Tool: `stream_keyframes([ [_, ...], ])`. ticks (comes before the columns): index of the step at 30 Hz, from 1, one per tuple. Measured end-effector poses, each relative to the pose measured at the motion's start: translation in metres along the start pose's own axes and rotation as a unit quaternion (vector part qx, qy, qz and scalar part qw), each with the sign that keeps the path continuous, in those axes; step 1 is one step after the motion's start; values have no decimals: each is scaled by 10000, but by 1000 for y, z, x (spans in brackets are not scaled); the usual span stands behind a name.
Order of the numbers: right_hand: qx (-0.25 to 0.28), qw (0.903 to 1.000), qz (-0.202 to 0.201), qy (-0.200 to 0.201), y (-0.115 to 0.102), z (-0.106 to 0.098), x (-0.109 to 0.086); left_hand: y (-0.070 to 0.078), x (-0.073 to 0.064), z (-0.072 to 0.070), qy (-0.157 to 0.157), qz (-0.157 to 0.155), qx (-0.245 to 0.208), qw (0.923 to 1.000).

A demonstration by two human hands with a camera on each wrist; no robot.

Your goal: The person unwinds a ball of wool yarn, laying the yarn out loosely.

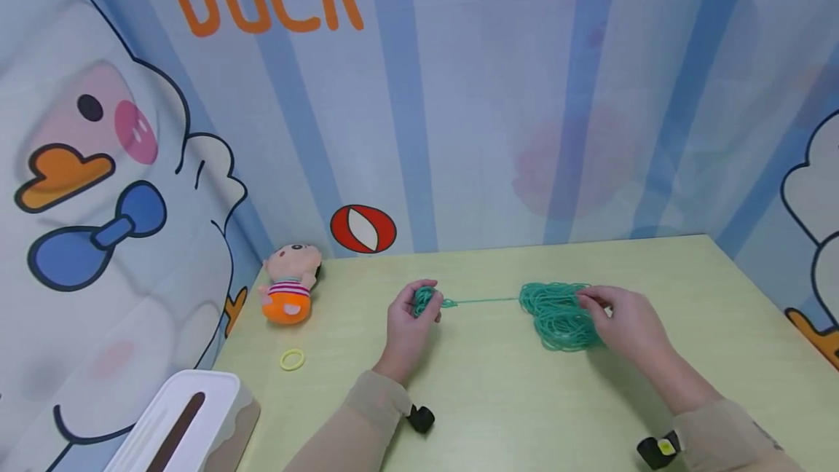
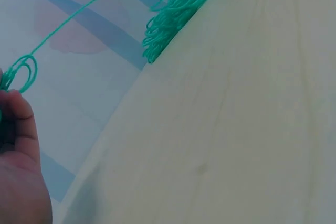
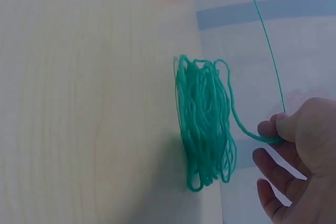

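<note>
Green yarn runs between both hands. In the head view my left hand [image 1: 408, 323] grips a small wound bundle of green yarn [image 1: 424, 300], with a few loops sticking out past the fingertips. From that bundle a taut strand [image 1: 485, 301] stretches right toward my right hand [image 1: 629, 323]. In the right wrist view the thumb and forefinger of that hand pinch the strand, while the other fingers stay loosely bent. A larger loose skein of green yarn [image 3: 206, 124] lies on the table beside the right hand, and a slack length of yarn [image 3: 241, 121] links it to the pinch.
On the pale wooden table [image 1: 485, 414], a plush doll [image 1: 288, 286] in orange pants stands at the back left. A yellow ring [image 1: 292, 360] lies in front of it. A white-lidded box [image 1: 197, 414] with a slot is at the front left. A printed curtain [image 1: 472, 93] hangs behind.
</note>
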State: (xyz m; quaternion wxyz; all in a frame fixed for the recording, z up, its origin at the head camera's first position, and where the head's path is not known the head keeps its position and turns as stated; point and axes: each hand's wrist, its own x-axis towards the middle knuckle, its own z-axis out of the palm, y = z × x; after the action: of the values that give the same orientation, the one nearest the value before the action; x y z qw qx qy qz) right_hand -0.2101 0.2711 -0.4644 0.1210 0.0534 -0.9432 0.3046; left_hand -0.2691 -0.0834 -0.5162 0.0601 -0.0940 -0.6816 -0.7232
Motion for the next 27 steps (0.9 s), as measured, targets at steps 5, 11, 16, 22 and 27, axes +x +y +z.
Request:
stream_keyframes([
  [5, -85, 9994, 285, -187, 15, -2, -3, 0, 0, -1, 173, 68, 83, 9998],
  [11, -338, 9974, 481, -425, 24, -3, -3, 1, 1, -1, -11, 139, -132, 9998],
  [16, -673, 9932, 519, -799, 16, 4, 0, 1, 1, 0, -293, 75, -372, 9989],
  [22, -398, 9987, -298, 116, -25, 23, 2, 1, 0, 1, -481, -50, -391, 9981],
  [27, 70, 9937, -1114, -59, -65, 54, 8, 1, 0, 1, -610, -81, -295, 9977],
])
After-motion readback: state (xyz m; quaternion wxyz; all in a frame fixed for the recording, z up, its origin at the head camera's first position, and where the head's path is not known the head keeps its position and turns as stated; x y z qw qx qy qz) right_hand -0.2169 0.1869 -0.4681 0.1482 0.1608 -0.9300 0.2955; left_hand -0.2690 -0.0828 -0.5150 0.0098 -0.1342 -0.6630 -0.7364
